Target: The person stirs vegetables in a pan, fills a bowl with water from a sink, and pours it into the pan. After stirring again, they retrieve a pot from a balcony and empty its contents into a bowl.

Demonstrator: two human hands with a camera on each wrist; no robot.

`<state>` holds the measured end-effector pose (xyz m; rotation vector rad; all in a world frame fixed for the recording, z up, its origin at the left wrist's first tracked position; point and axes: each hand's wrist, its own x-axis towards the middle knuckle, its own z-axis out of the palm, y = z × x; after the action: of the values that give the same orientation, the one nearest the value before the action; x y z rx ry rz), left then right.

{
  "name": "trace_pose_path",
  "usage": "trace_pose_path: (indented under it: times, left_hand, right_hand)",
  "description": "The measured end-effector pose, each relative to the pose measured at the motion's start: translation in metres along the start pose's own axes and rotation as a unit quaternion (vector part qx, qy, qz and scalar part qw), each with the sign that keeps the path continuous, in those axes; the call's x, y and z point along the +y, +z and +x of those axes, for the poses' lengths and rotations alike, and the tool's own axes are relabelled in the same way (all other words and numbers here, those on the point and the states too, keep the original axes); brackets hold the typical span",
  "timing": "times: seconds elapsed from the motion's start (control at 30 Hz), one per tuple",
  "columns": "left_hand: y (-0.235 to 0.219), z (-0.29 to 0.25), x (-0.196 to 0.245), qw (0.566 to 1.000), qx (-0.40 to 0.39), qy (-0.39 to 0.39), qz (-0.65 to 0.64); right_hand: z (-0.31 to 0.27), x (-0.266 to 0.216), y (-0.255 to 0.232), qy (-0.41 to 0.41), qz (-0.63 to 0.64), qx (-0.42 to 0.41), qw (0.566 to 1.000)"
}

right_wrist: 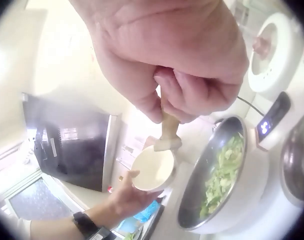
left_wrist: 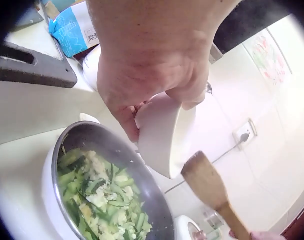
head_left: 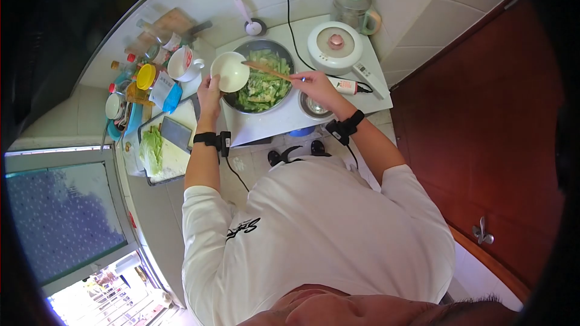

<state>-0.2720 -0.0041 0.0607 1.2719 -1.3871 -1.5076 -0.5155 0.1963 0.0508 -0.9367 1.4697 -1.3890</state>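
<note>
Gripping a white bowl (head_left: 230, 72) with the left hand (head_left: 209, 93) and wooden spatula (head_left: 264, 70) with the right hand (head_left: 317, 88), upper middle of head view, probably both light and stiff, so pinch the likely slick, breakable bowl near its rim.

White tabletop (head_left: 244, 130) | pan (head_left: 266, 44) | lidded white pot (head_left: 332, 48) | glass jug (head_left: 351, 8) | round metal vessel (right_wrist: 297, 155)

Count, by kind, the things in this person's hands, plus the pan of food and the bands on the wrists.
White bowl: 1, in the left hand
Wooden spatula: 1, in the right hand
Pan: 1
Black wrist bands: 2
Total: 5
</note>
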Motion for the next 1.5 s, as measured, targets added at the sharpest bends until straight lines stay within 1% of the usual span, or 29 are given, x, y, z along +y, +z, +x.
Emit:
trace_pose_path:
  times: [0.03, 0.1, 0.13, 0.23, 0.27, 0.33, 0.37, 0.43, 0.47, 0.53, 0.57, 0.6, 0.67, 0.7, 0.77, 0.83, 0.87, 0.9, 0.93, 0.97, 1.0, 1.07, 1.1, 1.13, 1.2, 1.33, 1.4, 1.47, 1.5]
  left_hand:
    - [0.001, -0.001, 0.002, 1.0, 0.006, -0.006, -0.019]
    - [0.002, -0.001, 0.006, 0.998, 0.02, -0.014, -0.052]
    - [0.002, -0.001, 0.007, 0.996, 0.033, -0.025, -0.082]
    - [-0.001, 0.007, 0.0, 0.995, 0.009, -0.035, -0.088]
    - [-0.001, 0.01, -0.004, 0.996, 0.009, -0.035, -0.087]
    - [0.001, 0.015, -0.004, 0.99, -0.048, -0.073, -0.111]
    - [0.0, 0.017, -0.006, 0.99, -0.048, -0.072, -0.111]
    - [0.004, 0.015, -0.002, 0.976, -0.031, -0.093, -0.194]
    - [0.002, 0.018, -0.001, 0.976, -0.029, -0.092, -0.196]
    - [-0.006, 0.023, -0.006, 0.977, -0.049, -0.097, -0.183]
    - [-0.008, 0.024, -0.009, 0.977, -0.048, -0.099, -0.183]
    - [-0.009, 0.026, -0.01, 0.975, -0.049, -0.108, -0.185]
    - [-0.009, 0.024, -0.005, 0.974, -0.052, -0.115, -0.186]
    - [-0.005, 0.019, -0.002, 0.975, -0.041, -0.117, -0.182]
    - [-0.004, 0.015, 0.001, 0.976, -0.03, -0.119, -0.179]
    - [-0.007, 0.014, 0.003, 0.987, -0.092, -0.101, -0.089]
    - [-0.008, 0.013, 0.003, 0.987, -0.09, -0.101, -0.091]
    - [-0.006, 0.009, 0.009, 0.991, -0.077, -0.099, -0.04]
    - [-0.005, 0.006, 0.014, 0.993, -0.064, -0.096, 0.011]
    - [-0.006, 0.003, 0.015, 0.994, -0.06, -0.095, 0.008]
    - [-0.007, 0.0, 0.016, 0.996, -0.042, -0.081, 0.009]
    - [-0.011, -0.001, 0.014, 0.997, -0.017, -0.069, 0.006]
    - [-0.014, 0.0, 0.012, 0.998, -0.011, -0.058, 0.002]
    - [-0.016, 0.0, 0.011, 0.999, -0.006, -0.046, -0.001]
    - [-0.015, -0.001, 0.01, 0.999, -0.005, -0.05, -0.007]
    - [-0.009, -0.009, 0.019, 0.997, 0.008, -0.07, -0.019]
    - [-0.008, -0.006, 0.017, 0.996, 0.003, -0.081, -0.041]
    - [-0.01, -0.003, 0.014, 0.994, -0.001, -0.094, -0.063]
    - [-0.011, -0.002, 0.013, 0.992, -0.004, -0.112, -0.065]
  right_hand:
    - [-0.005, -0.003, -0.006, -0.001, -0.001, 0.001, 1.0]
    - [-0.016, -0.014, -0.022, 0.14, -0.036, -0.122, 0.982]
    - [-0.015, -0.013, -0.023, 0.139, -0.038, -0.122, 0.982]
    - [-0.011, -0.013, -0.022, 0.132, 0.097, -0.029, 0.986]
    - [-0.006, -0.009, -0.019, 0.132, 0.098, -0.029, 0.986]
    - [0.002, -0.001, -0.014, 0.122, 0.198, -0.067, 0.97]
    - [-0.001, 0.002, -0.018, 0.121, 0.198, -0.067, 0.97]
    - [-0.014, -0.001, -0.031, 0.17, 0.081, -0.138, 0.972]
    - [-0.014, -0.004, -0.033, 0.169, 0.079, -0.14, 0.973]
    - [-0.018, -0.005, -0.034, 0.179, 0.073, -0.085, 0.978]
    - [-0.013, 0.0, -0.035, 0.154, 0.109, -0.083, 0.979]
    - [-0.011, -0.006, -0.033, 0.154, 0.11, -0.084, 0.978]
    - [-0.005, -0.028, -0.022, 0.128, 0.121, -0.045, 0.983]
    - [-0.001, -0.035, -0.018, 0.127, 0.122, -0.045, 0.983]
    - [0.009, -0.046, -0.014, 0.067, 0.069, -0.027, 0.995]
    - [0.018, -0.051, -0.016, 0.048, 0.055, -0.03, 0.997]
    - [0.022, -0.052, -0.016, 0.029, 0.042, -0.033, 0.998]
    - [0.026, -0.046, -0.02, 0.03, 0.041, -0.037, 0.998]
    - [0.029, -0.033, -0.029, 0.023, -0.016, -0.053, 0.998]
    - [0.031, -0.023, -0.038, 0.015, -0.073, -0.07, 0.995]
    - [0.028, -0.019, -0.049, 0.012, -0.077, -0.076, 0.994]
    - [0.018, -0.014, -0.064, 0.029, -0.171, -0.105, 0.979]
    - [0.015, -0.016, -0.061, 0.046, -0.118, -0.083, 0.988]
    - [0.016, -0.017, -0.058, 0.048, -0.119, -0.086, 0.988]
    - [0.023, -0.023, -0.049, 0.012, -0.081, -0.067, 0.994]
    - [0.014, -0.043, -0.019, -0.003, -0.109, -0.077, 0.991]
    - [0.004, -0.043, -0.01, -0.127, -0.221, -0.042, 0.966]
    - [-0.008, -0.047, -0.012, -0.147, -0.247, -0.043, 0.957]
    - [-0.011, -0.045, -0.018, -0.183, -0.361, -0.013, 0.914]
